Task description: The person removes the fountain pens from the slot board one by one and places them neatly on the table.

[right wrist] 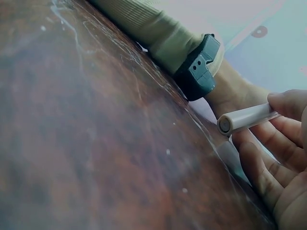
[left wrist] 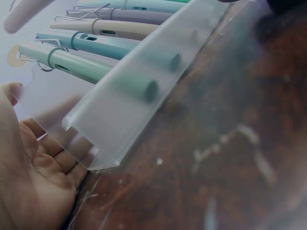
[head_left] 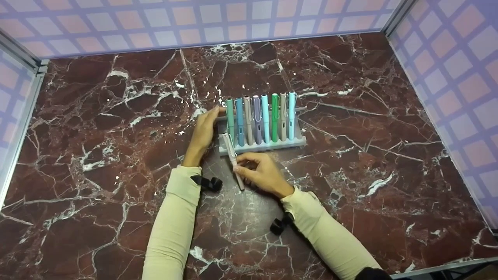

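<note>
A clear pen stand (head_left: 268, 147) holds a row of several capped pens, from a sage-green pen (head_left: 230, 116) at the left end to a pale blue pen (head_left: 291, 116) at the right. My left hand (head_left: 203, 130) holds the stand at its left side; the left wrist view shows the thumb at its edge and the fingers (left wrist: 60, 155) behind the clear panel. Between thumb and fingers, my right hand (head_left: 261, 171) pinches a pale pinkish pen (head_left: 239, 179). This pen slants in front of the stand's left corner, its clip end upward and its bare end (right wrist: 225, 124) toward me.
The stand rests on a dark red marbled table (head_left: 350, 186) with white veins. Checked panels (head_left: 218, 19) border the back and both sides. A black strapped device (head_left: 208, 182) sits on each wrist.
</note>
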